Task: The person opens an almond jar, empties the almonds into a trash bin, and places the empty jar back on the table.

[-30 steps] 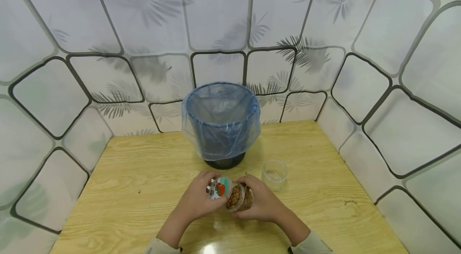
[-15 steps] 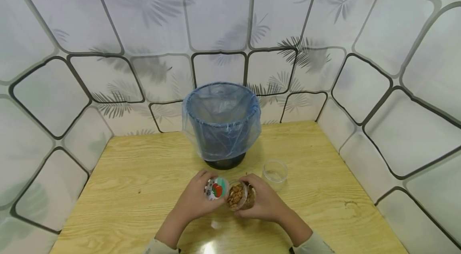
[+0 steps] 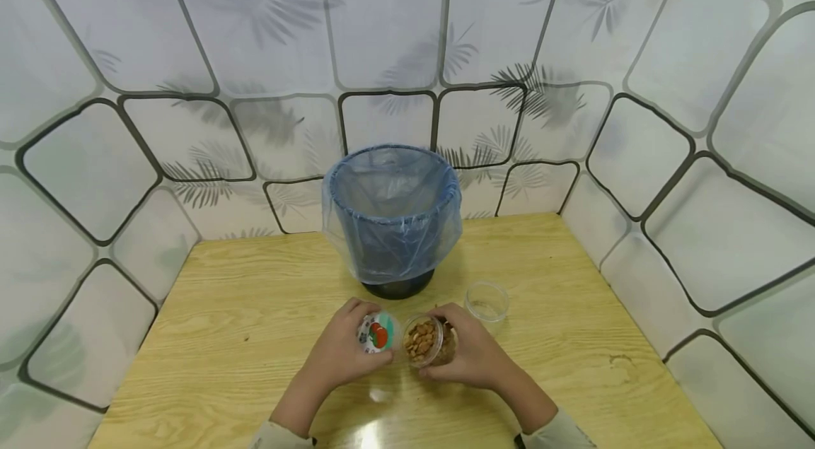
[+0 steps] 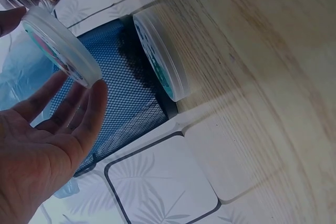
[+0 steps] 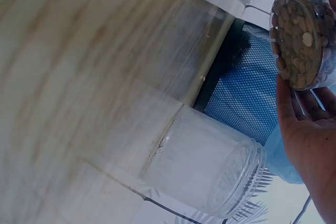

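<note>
My left hand [image 3: 347, 346] grips a round lid [image 3: 380, 334] by its edge, fingers and thumb on opposite sides. The lid has a translucent rim and a label with red fruit on green. My right hand [image 3: 467, 350] holds a clear jar [image 5: 320, 45] of brown, almond-like nuts [image 3: 422, 341]. This jar is uncovered and tilted, its mouth toward the left hand, a small gap from the lid. In the left wrist view, a second lid [image 4: 160, 59] lies label up on the table, below the left hand; the head view hides it.
A mesh bin [image 3: 388, 251] lined with a blue plastic bag [image 3: 344, 230] stands behind the hands. An uncapped clear jar [image 5: 205, 161] with specks at its base stands right of the bin. Patterned walls [image 3: 388, 25] enclose the wooden table [image 3: 255, 315].
The left hand has drawn the lid to the left, away from the nut jar's mouth. The right hand has shifted the jar slightly right, so more of the nuts shows.
</note>
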`<state>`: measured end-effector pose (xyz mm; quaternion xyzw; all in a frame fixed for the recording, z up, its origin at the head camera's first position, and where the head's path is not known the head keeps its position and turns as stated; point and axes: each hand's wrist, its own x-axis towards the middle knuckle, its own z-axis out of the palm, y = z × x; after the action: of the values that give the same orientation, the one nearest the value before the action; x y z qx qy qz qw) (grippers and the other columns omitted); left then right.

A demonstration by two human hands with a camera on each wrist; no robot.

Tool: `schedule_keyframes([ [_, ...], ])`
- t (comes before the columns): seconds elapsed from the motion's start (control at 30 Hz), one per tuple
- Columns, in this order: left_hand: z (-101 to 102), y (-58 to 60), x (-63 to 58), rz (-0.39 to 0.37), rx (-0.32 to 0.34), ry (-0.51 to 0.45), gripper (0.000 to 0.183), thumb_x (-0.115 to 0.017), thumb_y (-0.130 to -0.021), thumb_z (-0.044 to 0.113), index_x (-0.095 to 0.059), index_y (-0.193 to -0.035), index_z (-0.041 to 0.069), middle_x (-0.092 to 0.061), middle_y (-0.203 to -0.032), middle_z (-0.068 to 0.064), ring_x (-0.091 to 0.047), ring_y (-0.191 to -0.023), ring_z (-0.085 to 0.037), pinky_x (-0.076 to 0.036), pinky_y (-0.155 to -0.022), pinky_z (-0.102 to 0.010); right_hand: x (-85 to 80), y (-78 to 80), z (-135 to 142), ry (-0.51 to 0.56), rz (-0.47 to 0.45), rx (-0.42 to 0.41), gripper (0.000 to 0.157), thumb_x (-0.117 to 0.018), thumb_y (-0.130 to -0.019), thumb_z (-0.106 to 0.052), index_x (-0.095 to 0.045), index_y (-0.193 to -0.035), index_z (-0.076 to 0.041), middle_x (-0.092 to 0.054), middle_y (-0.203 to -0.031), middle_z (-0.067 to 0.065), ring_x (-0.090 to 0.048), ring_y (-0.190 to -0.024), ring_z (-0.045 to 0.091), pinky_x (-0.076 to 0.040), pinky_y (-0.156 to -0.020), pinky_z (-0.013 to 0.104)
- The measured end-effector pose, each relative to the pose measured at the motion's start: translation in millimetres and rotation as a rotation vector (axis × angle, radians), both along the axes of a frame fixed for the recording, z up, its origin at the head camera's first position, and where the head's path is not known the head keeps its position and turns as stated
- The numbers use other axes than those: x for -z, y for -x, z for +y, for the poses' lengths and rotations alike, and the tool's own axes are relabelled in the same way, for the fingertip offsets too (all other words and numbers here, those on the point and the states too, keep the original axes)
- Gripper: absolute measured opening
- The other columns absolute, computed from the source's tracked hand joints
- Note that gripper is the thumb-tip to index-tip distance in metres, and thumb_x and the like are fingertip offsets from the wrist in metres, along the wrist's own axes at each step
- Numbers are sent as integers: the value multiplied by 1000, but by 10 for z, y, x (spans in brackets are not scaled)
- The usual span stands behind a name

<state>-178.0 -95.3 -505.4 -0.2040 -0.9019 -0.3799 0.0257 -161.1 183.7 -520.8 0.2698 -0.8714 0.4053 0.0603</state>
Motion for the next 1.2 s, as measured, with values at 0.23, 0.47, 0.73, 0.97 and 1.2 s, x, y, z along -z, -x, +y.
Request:
schedule_keyframes([
  [0.23, -3, 6, -11, 3, -14, 25, 66, -92, -75, 37, -70, -131, 9, -63, -114, 2, -59, -88, -11, -53, -70, -21, -15, -5, 24, 10, 7, 7, 86, -101, -70, -46, -60, -139, -15, -66, -130, -5, -67, -114, 12, -61, -95, 36],
  [0.47, 11, 0, 19, 22, 3, 56, 65, -91, -76, 38, -70, -130, 9, -64, -114, 0, -58, -88, -11, -52, -68, -22, -6, -9, 33, 3, -1, 22, 88, -101, -69, -45, -59, -140, -16, -66, -131, -6, -67, -114, 12, -61, -95, 36],
  [0.73, 38, -15, 27, 30, 63, 42, 65, -91, -75, 36, -69, -128, 5, -64, -112, -2, -58, -85, -12, -53, -68, -21, 21, 7, 43, 11, 21, 22, 86, -103, -68, -34, -59, -139, -14, -66, -129, -5, -67, -112, 12, -61, -93, 36],
  [0.97, 45, -11, 28, 11, 89, 41, 67, -93, -74, 33, -69, -128, 2, -64, -112, -4, -60, -86, -14, -53, -69, -22, 21, 10, 43, 2, 22, 32, 86, -104, -67, -34, -60, -138, -14, -65, -129, -6, -66, -112, 11, -61, -94, 36],
  [1.2, 74, -21, 54, 13, 100, 95, 69, -93, -72, 36, -70, -129, 5, -66, -113, -2, -63, -90, -14, -54, -72, -24, 13, 13, 48, 2, 30, 36, 87, -104, -66, -34, -60, -138, -12, -66, -129, -5, -67, -112, 11, -61, -94, 36],
])
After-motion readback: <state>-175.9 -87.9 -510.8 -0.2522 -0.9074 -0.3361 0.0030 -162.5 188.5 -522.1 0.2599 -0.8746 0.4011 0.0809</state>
